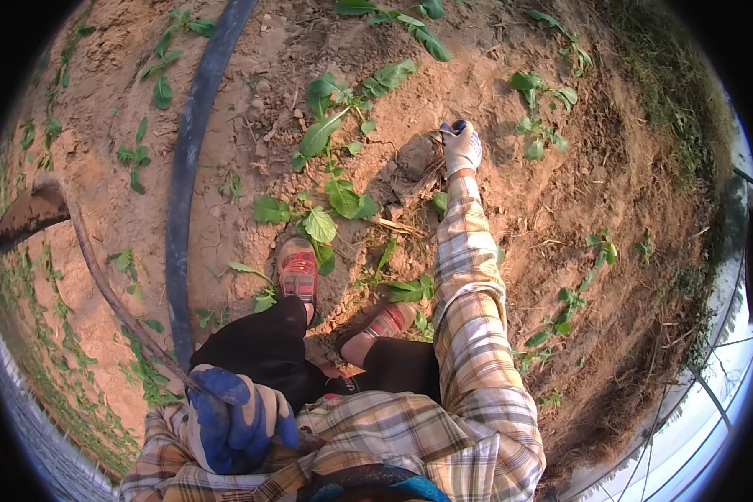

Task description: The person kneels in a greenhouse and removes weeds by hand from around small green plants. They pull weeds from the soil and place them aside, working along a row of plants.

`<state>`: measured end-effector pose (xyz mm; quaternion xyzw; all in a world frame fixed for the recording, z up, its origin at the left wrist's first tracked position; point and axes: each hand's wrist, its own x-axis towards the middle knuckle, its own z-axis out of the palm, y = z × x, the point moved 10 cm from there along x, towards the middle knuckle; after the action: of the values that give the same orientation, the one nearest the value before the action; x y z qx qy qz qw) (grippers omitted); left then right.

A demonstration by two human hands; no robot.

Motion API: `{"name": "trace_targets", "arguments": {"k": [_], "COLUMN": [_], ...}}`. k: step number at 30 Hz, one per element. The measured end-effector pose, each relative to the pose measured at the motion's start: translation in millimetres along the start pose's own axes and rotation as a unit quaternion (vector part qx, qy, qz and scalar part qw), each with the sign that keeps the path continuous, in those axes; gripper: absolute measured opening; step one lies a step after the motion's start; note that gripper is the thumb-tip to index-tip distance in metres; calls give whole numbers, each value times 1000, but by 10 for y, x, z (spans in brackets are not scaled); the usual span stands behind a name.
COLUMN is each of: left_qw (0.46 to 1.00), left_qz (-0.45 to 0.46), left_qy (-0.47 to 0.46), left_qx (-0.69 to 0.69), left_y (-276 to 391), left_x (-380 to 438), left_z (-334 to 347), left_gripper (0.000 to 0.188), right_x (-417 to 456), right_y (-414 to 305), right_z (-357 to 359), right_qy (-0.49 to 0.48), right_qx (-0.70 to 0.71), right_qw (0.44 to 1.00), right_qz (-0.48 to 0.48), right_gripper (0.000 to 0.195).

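My left hand (pixel 235 420), in a white and blue coated work glove, is closed round the handle of a hoe (pixel 110 285) near my waist. The hoe's dark metal blade (pixel 30 216) is off the ground at the far left. My right arm reaches out over the soil, and my right hand (pixel 461 145), in a matching glove, has its fingers pinched on thin dry stalks (pixel 438 133). Beside it lies a clump of dry plant matter (pixel 428 179) on the soil. Leafy green plants (pixel 345 197) grow to the left of that hand.
A dark flat hose (pixel 185 169) runs along the soil on the left. More young plants (pixel 539 94) grow at the right and far left. My shoes (pixel 299 270) stand among the leaves. Grass (pixel 671 94) and wires (pixel 709 395) lie along the right edge.
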<state>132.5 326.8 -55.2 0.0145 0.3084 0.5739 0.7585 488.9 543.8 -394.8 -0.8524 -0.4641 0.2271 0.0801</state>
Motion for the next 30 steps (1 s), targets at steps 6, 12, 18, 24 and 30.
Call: {"name": "trace_targets", "arguments": {"k": [6, 12, 18, 24, 30], "left_qw": [997, 999, 999, 995, 1000], "left_qz": [20, 18, -12, -3, 5], "left_qy": [56, 25, -30, -98, 12], "left_qx": [44, 37, -19, -16, 27], "left_y": [54, 40, -25, -57, -1], "left_x": [1, 72, 71, 84, -17], "left_z": [-83, -2, -6, 113, 33], "left_gripper": [28, 32, 42, 38, 27], "right_x": [240, 260, 463, -905, 40], "right_y": [-212, -336, 370, -288, -3], "right_z": [115, 243, 548, 552, 151], "right_qy": [33, 9, -113, -545, -50], "right_qx": [-70, -152, 411, 235, 131], "right_qw": [995, 983, 904, 804, 989], "right_qz": [-58, -102, -9, 34, -34], "right_gripper": [26, 25, 18, 27, 18]}}
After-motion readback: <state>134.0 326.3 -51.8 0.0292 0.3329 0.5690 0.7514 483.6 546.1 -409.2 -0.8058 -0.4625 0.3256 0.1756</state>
